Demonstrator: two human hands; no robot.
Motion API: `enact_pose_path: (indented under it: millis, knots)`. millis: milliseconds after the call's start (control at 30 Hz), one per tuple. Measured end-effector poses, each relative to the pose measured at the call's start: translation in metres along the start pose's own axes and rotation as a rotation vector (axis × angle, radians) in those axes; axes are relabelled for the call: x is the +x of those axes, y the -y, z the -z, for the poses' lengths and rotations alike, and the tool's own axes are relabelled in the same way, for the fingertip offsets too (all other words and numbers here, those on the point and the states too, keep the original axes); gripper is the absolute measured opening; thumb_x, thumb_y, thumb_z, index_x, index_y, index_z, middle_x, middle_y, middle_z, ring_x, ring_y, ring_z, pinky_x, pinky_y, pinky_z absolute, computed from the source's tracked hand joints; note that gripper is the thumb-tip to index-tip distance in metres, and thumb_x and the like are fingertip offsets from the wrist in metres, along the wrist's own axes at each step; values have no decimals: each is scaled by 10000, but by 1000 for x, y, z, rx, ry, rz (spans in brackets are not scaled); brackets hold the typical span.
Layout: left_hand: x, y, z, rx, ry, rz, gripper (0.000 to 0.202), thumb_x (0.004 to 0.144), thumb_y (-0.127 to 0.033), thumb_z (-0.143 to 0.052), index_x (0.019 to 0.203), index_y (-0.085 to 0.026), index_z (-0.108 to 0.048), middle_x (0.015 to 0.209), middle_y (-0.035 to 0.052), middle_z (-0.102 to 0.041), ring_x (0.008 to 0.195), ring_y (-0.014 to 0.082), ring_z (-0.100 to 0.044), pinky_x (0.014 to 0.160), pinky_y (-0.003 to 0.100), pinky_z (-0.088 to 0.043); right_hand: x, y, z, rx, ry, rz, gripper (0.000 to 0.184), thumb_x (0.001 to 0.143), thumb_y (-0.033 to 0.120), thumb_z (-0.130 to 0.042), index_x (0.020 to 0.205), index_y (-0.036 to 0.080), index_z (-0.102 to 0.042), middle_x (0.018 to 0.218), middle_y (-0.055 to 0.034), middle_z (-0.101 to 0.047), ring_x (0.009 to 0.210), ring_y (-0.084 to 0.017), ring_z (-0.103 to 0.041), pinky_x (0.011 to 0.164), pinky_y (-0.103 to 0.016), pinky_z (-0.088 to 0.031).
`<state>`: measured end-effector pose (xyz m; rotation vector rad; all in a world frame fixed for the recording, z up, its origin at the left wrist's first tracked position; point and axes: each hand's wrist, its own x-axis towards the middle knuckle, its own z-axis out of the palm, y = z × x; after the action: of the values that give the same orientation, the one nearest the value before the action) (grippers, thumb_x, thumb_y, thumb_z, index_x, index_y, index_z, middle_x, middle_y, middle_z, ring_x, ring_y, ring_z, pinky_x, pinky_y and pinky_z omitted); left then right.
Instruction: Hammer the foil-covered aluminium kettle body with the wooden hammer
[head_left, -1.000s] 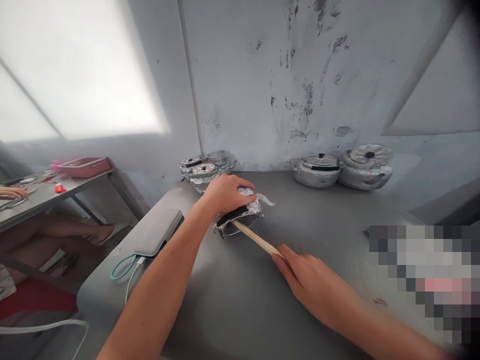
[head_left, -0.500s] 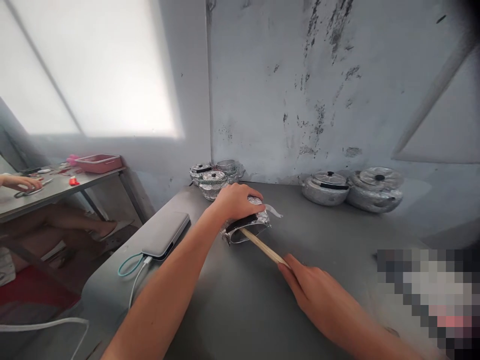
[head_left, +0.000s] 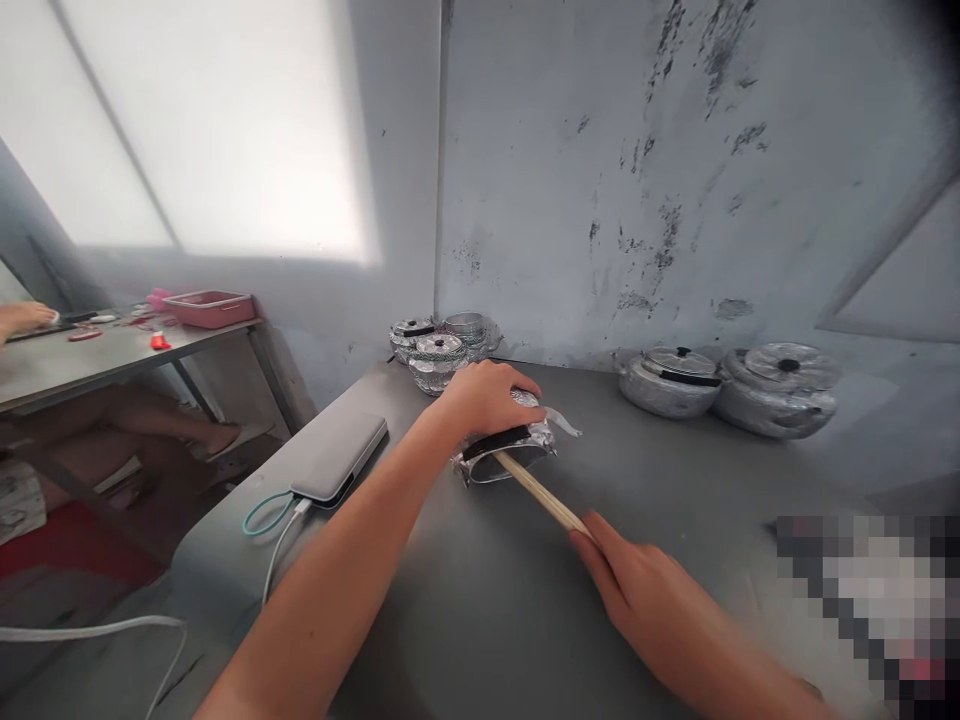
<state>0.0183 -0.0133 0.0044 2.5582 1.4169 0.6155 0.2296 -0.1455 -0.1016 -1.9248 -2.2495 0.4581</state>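
My left hand point(head_left: 491, 400) is closed over a small silvery, foil-covered teapot point(head_left: 541, 436) with a thin curved spout on its right side. A black strip runs along its rim, and its opening is turned toward me. My right hand point(head_left: 626, 575) grips a pale wooden stick point(head_left: 541, 492), whose far end reaches inside the opening. The tip of the stick is hidden in there. Much of the teapot's body is behind my left hand.
Beside my left forearm lies a grey power bank point(head_left: 341, 455) with cables. Several small silvery pots point(head_left: 435, 372) stand behind, and two lidded ones point(head_left: 667, 390) at the right. On another table are a pink basket point(head_left: 210, 312) and a person's hand point(head_left: 26, 318). A pixelated patch covers the lower right.
The view has shifted slightly, so most things sit further right. Both hands keep their grips, with the stick still in the opening. The other person's hand has moved left across that table.
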Motion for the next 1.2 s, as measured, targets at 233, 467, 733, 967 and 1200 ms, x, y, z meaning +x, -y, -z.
enact_pose_path:
  millis: [233, 467, 733, 967, 1200]
  knots:
    - [1, 2, 0, -10, 5, -11, 394, 787, -590, -599, 1061, -378, -785, 898, -5, -760, 900, 262, -671, 751, 333, -484, -2, 3, -2, -49, -29, -11, 335, 1069, 443, -219, 885, 266, -436, 637, -6, -652, 590, -240, -646, 538, -316, -227]
    - [-1, -3, 2, -1, 12, 5, 378, 785, -563, -607, 1056, -375, -790, 917, 1, -761, 927, 278, -667, 752, 338, -489, 5, 1, 5, -95, -121, 0, 309, 1064, 422, -239, 863, 267, -414, 557, 18, -592, 487, -205, -582, 502, -307, -207]
    - [-4, 6, 8, -109, 156, -31, 754, 712, -856, -550, 1241, -338, -690, 1230, 11, -704, 1081, 282, -642, 871, 328, -479, -2, -1, 2, -51, -44, -6, 308, 1066, 424, -252, 908, 272, -468, 632, -2, -667, 589, -248, -674, 521, -310, -228]
    - [-6, 9, 12, -108, 188, -45, 805, 639, -855, -633, 1262, -345, -658, 1232, -1, -693, 1053, 268, -649, 838, 309, -481, -3, -2, -1, -58, -22, -13, 343, 1065, 450, -252, 929, 270, -510, 650, -11, -679, 633, -271, -692, 539, -314, -244]
    - [-4, 5, 5, -82, 111, -77, 743, 671, -841, -623, 1197, -325, -712, 1122, 0, -742, 998, 265, -668, 816, 310, -483, -4, 0, 0, -52, -16, -18, 399, 1072, 426, -226, 842, 256, -505, 716, -55, -710, 720, -297, -718, 580, -332, -288]
